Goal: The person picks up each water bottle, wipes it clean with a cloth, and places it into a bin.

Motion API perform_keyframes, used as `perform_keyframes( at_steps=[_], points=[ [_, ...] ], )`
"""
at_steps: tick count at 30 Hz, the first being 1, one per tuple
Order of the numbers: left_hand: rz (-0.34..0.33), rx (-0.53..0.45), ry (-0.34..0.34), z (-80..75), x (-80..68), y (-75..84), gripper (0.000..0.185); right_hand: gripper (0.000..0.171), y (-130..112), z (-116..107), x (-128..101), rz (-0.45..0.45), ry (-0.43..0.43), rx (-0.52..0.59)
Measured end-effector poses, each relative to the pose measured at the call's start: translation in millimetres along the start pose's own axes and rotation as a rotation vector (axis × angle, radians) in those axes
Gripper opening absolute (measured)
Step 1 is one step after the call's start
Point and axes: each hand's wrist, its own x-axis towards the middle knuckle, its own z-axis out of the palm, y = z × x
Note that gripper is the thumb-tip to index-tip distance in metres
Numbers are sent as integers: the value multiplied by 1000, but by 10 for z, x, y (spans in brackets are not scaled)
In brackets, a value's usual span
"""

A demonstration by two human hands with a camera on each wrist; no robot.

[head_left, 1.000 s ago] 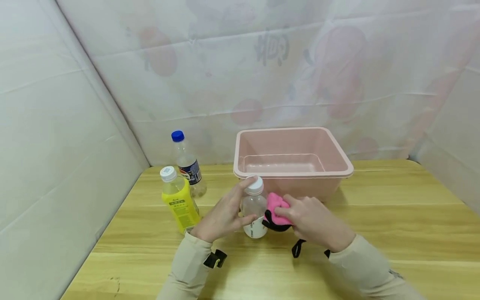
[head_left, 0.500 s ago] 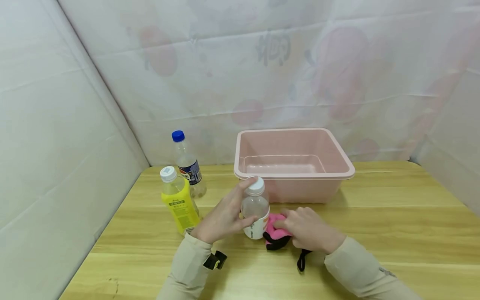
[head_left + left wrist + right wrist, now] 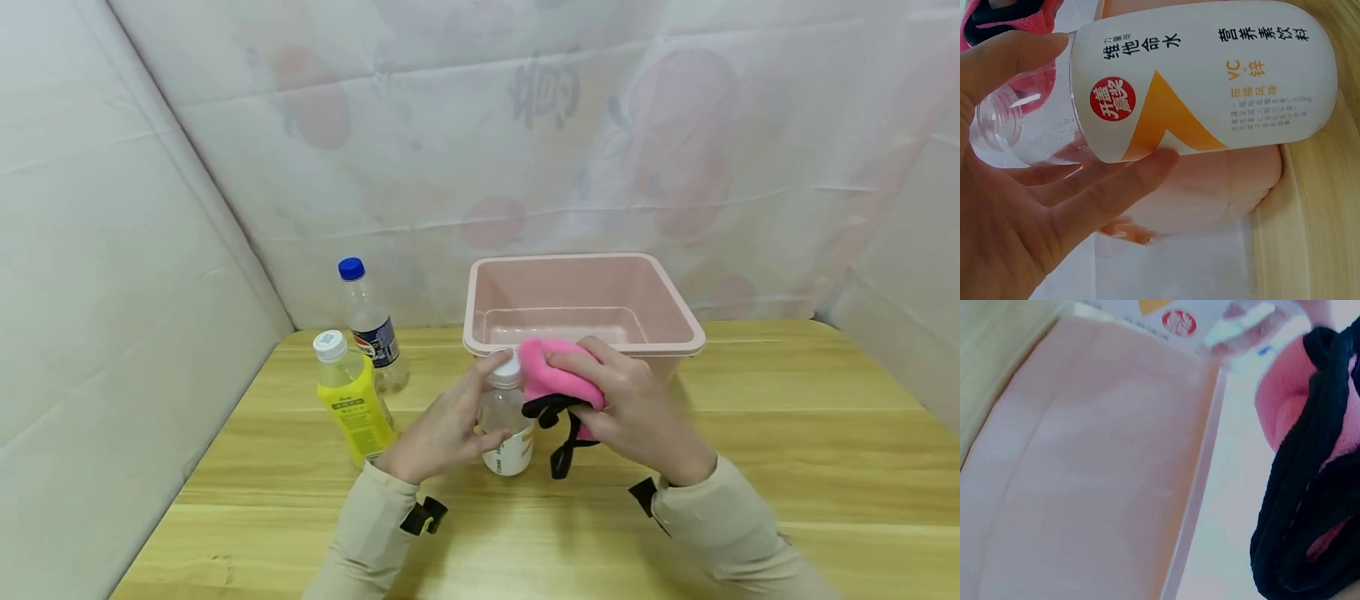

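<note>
A clear bottle (image 3: 508, 427) with a white cap and a white-and-orange label (image 3: 1210, 81) stands on the wooden table (image 3: 787, 433). My left hand (image 3: 450, 429) grips its body, thumb and fingers curled round it (image 3: 1054, 206). My right hand (image 3: 637, 408) holds a pink cloth with black trim (image 3: 555, 379) against the bottle's upper part, beside the cap. A black strap hangs from the cloth. In the right wrist view the cloth (image 3: 1310, 481) fills the right side, next to the bottle.
A pink plastic tub (image 3: 585, 321) stands just behind the bottle. At the left stand a yellow bottle (image 3: 352, 400) with a white cap and a clear bottle with a blue cap (image 3: 367, 321). White sheeting walls in the table on three sides.
My right hand has lifted the pink cloth from the table beside the bottle's base up to the bottle's top. The left hand keeps its grip on the bottle.
</note>
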Motion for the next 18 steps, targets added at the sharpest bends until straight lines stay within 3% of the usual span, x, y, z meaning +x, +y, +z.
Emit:
perform_keyframes(
  at_steps=[4,11,18],
  points=[
    [-27,-30,-14,-24,-17,-10,92,49,-24,46,4,-2,18,14],
    [-1,-53,-15,-22,-32,-16,94,48,-22,46,-20,-8,-11,10],
    [-16,-36,-18,-5,-36,-21,94,52,-27,47,-41,28,-152,-26]
  ],
)
